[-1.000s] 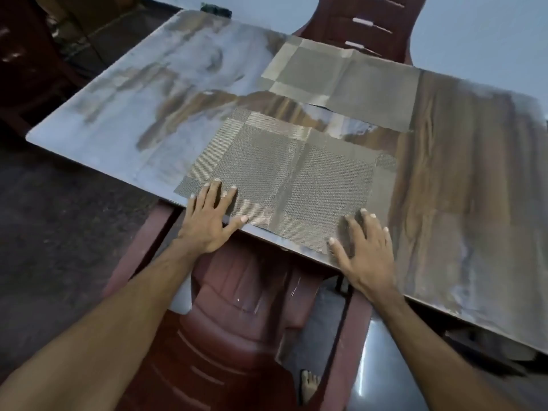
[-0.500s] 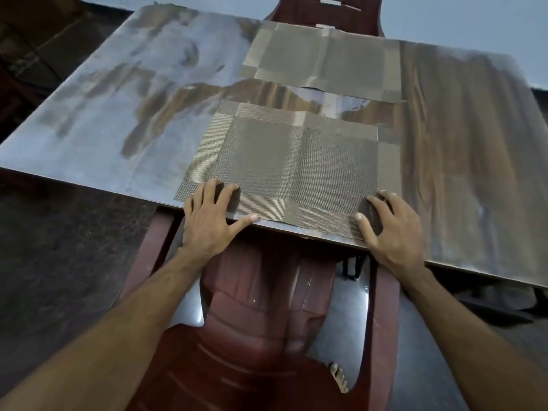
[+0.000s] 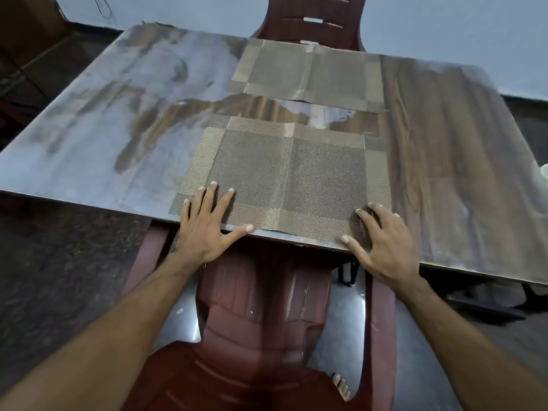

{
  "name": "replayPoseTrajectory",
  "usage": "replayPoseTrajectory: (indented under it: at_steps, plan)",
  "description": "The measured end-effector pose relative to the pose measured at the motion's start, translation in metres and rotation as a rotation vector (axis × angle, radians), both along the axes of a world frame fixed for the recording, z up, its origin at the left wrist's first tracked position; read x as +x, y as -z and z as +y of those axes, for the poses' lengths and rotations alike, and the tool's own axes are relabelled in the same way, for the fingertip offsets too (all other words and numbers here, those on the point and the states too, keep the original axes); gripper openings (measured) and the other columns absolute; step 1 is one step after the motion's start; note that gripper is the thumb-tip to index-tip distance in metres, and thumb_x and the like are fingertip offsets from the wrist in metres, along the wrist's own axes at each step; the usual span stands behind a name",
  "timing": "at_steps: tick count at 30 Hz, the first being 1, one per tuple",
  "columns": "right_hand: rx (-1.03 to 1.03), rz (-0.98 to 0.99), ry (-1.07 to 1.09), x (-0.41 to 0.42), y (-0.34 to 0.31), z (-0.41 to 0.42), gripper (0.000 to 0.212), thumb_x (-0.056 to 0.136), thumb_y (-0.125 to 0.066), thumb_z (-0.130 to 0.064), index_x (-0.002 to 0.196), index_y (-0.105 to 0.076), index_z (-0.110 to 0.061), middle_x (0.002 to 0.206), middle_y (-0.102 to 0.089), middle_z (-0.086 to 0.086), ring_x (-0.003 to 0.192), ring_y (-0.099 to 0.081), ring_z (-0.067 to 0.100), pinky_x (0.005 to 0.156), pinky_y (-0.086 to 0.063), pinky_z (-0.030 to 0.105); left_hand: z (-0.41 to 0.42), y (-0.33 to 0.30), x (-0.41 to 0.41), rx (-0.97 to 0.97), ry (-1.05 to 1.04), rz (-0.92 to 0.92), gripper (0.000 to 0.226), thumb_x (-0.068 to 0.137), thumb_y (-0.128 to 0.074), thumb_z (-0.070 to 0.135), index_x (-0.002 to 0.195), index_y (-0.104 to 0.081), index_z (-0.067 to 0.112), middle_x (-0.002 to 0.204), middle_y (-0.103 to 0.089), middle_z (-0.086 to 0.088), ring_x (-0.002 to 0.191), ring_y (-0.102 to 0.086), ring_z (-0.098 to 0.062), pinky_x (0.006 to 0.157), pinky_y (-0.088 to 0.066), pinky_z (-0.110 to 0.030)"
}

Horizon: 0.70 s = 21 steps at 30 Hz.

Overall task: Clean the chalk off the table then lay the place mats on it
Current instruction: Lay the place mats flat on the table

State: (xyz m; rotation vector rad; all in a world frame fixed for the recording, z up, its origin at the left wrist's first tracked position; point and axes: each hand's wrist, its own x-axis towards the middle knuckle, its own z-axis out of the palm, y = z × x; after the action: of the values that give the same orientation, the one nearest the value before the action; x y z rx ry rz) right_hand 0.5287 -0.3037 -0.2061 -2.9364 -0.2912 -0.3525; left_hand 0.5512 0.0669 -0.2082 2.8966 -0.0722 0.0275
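Note:
A woven tan place mat (image 3: 284,176) lies flat at the near edge of the wooden table (image 3: 444,161). My left hand (image 3: 207,223) rests on its near left corner with fingers spread and straight. My right hand (image 3: 382,241) presses on its near right corner, fingers slightly bent, thumb at the table's edge. A second place mat (image 3: 308,75) lies at the far edge. The table's left half shows pale smeared patches (image 3: 118,120).
A dark red plastic chair (image 3: 267,315) stands under the table's near edge, between my arms. Another red chair (image 3: 314,22) stands at the far side. A bare foot (image 3: 341,387) shows on the dark floor. Something pale (image 3: 544,173) peeks in at the right edge.
The near mat has been squared to the table's front edge. My right hand slid right to the mat's near right corner; my left hand stays on the left corner.

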Motion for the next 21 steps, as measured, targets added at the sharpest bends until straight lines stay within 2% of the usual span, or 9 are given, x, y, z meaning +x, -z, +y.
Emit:
replayPoseTrajectory:
  at_steps: [6,12,17,21]
  plan:
    - [-0.016,0.023,0.006,-0.0022,-0.0009,0.0009,0.075,0.091,-0.039,-0.07,0.14,-0.053,-0.015,0.147,-0.044,0.01,0.136,-0.041,0.026,0.113,-0.032,0.054,-0.0005,-0.0017,0.0002,-0.008,-0.017,0.01,0.103,0.067,-0.023,0.095,0.153,-0.014,0.04,0.164,-0.002,0.002,0.15,-0.002,-0.022,0.12,-0.004,-0.049]
    - [0.012,0.032,0.017,-0.0022,-0.0018,0.0017,0.075,0.09,-0.038,-0.071,0.139,-0.053,-0.017,0.145,-0.045,0.009,0.136,-0.041,0.026,0.115,-0.03,0.053,0.002,-0.0022,0.0009,-0.032,-0.045,-0.006,0.107,0.063,-0.024,0.098,0.152,-0.02,0.04,0.163,-0.007,0.007,0.15,-0.004,-0.019,0.12,-0.005,-0.049]
    - [0.009,0.054,0.014,-0.0015,-0.0027,0.001,0.078,0.09,-0.035,-0.074,0.138,-0.053,-0.016,0.143,-0.046,0.01,0.135,-0.042,0.027,0.115,-0.03,0.054,0.0015,-0.0026,0.0003,-0.032,-0.045,-0.008,0.107,0.063,-0.024,0.098,0.151,-0.021,0.037,0.163,-0.009,0.006,0.149,-0.004,-0.019,0.119,-0.006,-0.05]
    - [0.033,0.079,-0.023,-0.0032,-0.0052,-0.0016,0.081,0.088,-0.038,-0.074,0.144,-0.047,-0.017,0.15,-0.038,0.01,0.14,-0.036,0.028,0.115,-0.029,0.057,0.0002,-0.0034,-0.0004,-0.001,-0.034,0.001,0.107,0.066,-0.022,0.096,0.154,-0.015,0.035,0.164,-0.003,0.001,0.15,-0.002,-0.023,0.119,-0.004,-0.052]
